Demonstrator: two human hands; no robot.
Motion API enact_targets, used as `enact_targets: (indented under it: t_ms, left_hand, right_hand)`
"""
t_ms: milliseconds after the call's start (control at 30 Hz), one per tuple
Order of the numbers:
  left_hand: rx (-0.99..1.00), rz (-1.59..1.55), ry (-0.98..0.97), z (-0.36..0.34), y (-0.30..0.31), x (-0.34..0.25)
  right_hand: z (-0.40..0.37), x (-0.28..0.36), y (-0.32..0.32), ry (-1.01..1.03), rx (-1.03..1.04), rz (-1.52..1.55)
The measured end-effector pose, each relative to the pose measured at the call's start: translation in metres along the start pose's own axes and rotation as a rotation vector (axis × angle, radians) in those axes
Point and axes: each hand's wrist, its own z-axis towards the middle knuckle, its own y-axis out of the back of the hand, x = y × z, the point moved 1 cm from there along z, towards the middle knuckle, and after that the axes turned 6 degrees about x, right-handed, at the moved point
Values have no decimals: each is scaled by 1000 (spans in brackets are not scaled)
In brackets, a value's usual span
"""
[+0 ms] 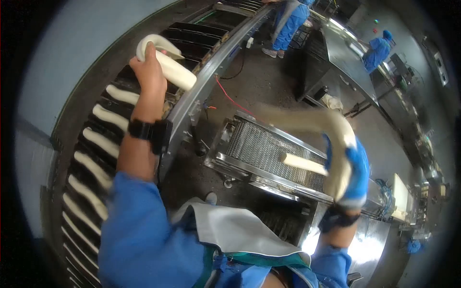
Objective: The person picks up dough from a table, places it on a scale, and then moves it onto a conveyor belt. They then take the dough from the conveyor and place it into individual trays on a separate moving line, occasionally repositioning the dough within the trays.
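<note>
My bare left hand (149, 72) is closed around a pale dough strip (175, 71), which folds over the hand in a loop above the dark tray conveyor. On the right, my blue-gloved right hand (356, 170) grips another long dough strip (340, 127). That strip bends over the hand, and its far end is smeared by motion towards the left. A further dough piece (302, 163) lies on the metal mesh belt (254, 144) between my hands, its right end hidden behind the right hand.
Several dough strips (103, 139) lie in the dark slots of the conveyor at left, bordered by a metal rail (211, 67). One person in blue (290, 26) stands beyond the rail; another (377, 52) is by a steel table (343, 57). A red cable (230, 98) hangs nearby.
</note>
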Motion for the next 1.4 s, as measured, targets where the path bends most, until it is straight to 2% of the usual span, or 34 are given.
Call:
enact_targets:
  t_ms: [33,67,133,167,200,267,333,367,400,433,533,567,633,733,800,833,933,967,1000,1033,1067,1167,1200,1233,1267,1300,1333,1367,1400]
  left_hand:
    - [-114,27,-24,18,11,10]
    - [-63,109,51,38,32,33]
    - [34,271,204,67,79,81]
    - [138,298,413,64,91,81]
    - [246,322,623,54,104,80]
    - [211,492,680,43,117,95]
    - [397,786,548,47,128,101]
    - [484,953,445,51,134,103]
    - [567,1117,338,55,144,106]
    - [565,1289,278,68,161,127]
    - [641,1485,37,74,157,121]
    - [664,1550,52,73,152,118]
    - [728,1686,74,70,132,113]
    - [909,1902,43,78,117,122]
    - [1065,2000,27,84,113,122]
    - [1051,1933,86,93,123,138]
    - [1227,1807,215,113,126,145]
    - [1248,1779,244,115,126,147]
    - [1260,1754,232,120,134,158]
    - [1269,1729,219,126,146,174]
    - [1279,1704,203,131,153,183]
    - [1100,1738,275,115,132,149]
    - [1072,1749,246,115,133,147]
    - [1043,1760,217,115,135,146]
    - [1013,1772,189,115,136,144]
    - [965,1795,213,114,133,136]
    - [928,1795,196,117,135,135]
    - [892,1795,183,118,139,136]
    - [855,1793,169,119,141,138]
  right_hand:
    - [31,-9,-5,-102,71,116]
    - [59,-8,-36,-134,184,222]
    - [120,-17,-91,137,546,197]
    - [154,-34,-110,43,545,339]
    - [169,-38,-131,68,714,352]
    - [181,-64,-147,-9,647,396]
    - [174,-88,-147,-66,718,305]
    - [164,-95,-138,-69,701,30]
    - [160,-119,-117,-80,691,-77]
    - [159,-144,-90,-60,697,-369]
    - [154,-248,23,-292,650,-929]
    - [135,-239,28,-346,664,-958]
    - [116,-286,63,-206,768,-1403]
    - [97,-290,35,-237,447,-1641]
    - [98,-292,21,-235,383,-1627]
    - [99,-294,18,-238,356,-1621]
    - [115,-294,36,-219,180,-1170]
    - [127,-296,45,-137,50,-869]
    - [137,-243,20,-298,-27,-706]
    - [150,-201,-3,-148,-56,-522]
    - [166,-172,-6,-162,-106,-505]
    - [202,-66,-55,191,-97,-435]
    - [214,-39,-58,185,-59,-480]
    - [226,-19,-78,314,-15,-342]
    - [239,-5,-91,364,-20,-322]
    - [252,4,-105,322,37,-224]
    - [264,4,-121,352,112,-168]
    - [284,-3,-129,380,221,-252]
    - [297,-11,-139,364,314,-153]
